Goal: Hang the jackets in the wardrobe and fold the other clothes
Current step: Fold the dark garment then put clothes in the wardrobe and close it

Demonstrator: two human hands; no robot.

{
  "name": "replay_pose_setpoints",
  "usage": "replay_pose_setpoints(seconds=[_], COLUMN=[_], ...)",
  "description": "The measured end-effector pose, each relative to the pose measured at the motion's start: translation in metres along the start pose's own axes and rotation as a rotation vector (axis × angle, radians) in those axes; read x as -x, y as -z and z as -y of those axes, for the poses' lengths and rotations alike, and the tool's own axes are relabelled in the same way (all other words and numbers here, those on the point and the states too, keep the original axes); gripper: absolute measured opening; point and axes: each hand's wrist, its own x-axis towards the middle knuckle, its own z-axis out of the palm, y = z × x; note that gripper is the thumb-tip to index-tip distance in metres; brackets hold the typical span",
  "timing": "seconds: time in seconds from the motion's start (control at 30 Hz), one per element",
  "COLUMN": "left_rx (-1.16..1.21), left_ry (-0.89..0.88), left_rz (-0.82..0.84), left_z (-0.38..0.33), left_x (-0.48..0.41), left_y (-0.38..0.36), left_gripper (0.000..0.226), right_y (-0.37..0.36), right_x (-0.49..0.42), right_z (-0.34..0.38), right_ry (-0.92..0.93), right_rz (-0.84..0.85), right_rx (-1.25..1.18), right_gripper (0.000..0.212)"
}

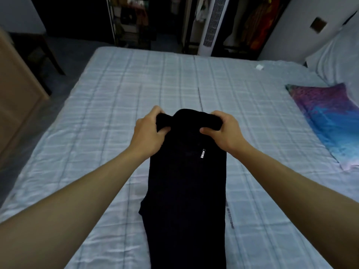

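Note:
A black garment [186, 191] with a small silver zip pull lies lengthwise on the bed [116, 105], running from the near edge toward the middle. My left hand [150, 131] grips its far left corner, fingers curled over the cloth. My right hand [223, 129] grips the far right corner the same way, thumb pressed on top. The far end of the garment is lifted and bunched between both hands. An open wardrobe [252, 22] with hanging clothes stands beyond the bed's far side.
The bed has a pale blue checked sheet. A purple and blue pillow [328, 121] lies at the right, with white pillows [338, 61] behind it. A white tower fan [213, 26] stands past the bed. A wooden door [17, 98] is at the left.

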Motion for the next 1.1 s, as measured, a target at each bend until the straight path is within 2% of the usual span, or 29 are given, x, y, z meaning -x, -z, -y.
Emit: replay_pose_setpoints(seconds=[0.2,0.33,0.47,0.63,0.8,1.0,1.1], left_rx=[-0.028,-0.016,-0.055,-0.114,-0.164,-0.184,-0.232], left_ry=[0.027,-0.062,-0.168,-0.263,-0.342,-0.386,-0.381], left_rz=[0.214,0.186,0.161,0.157,0.198,0.363,0.49], left_z=[0.032,0.027,0.006,-0.015,-0.006,0.024,0.051], left_x=[0.036,0.082,0.141,0.25,0.363,0.477,0.528], left_y=[-0.043,-0.05,-0.044,-0.043,-0.056,-0.08,-0.096], left_gripper=[0.045,0.034,0.034,0.034,0.033,0.036,0.045], right_y=[-0.014,-0.005,0.012,0.027,0.019,-0.007,-0.028], right_x=[0.042,0.088,0.148,0.249,0.354,0.475,0.525], right_z=[-0.06,-0.064,-0.057,-0.055,-0.083,-0.131,-0.158], right_ry=[-0.075,-0.04,0.047,0.111,0.228,0.29,0.298], right_rz=[0.031,0.052,0.063,0.105,0.194,0.329,0.428], right_rx=[0.011,-0.009,-0.012,-0.054,0.021,0.063,0.103], right_gripper=[0.022,0.023,0.028,0.029,0.033,0.031,0.029])
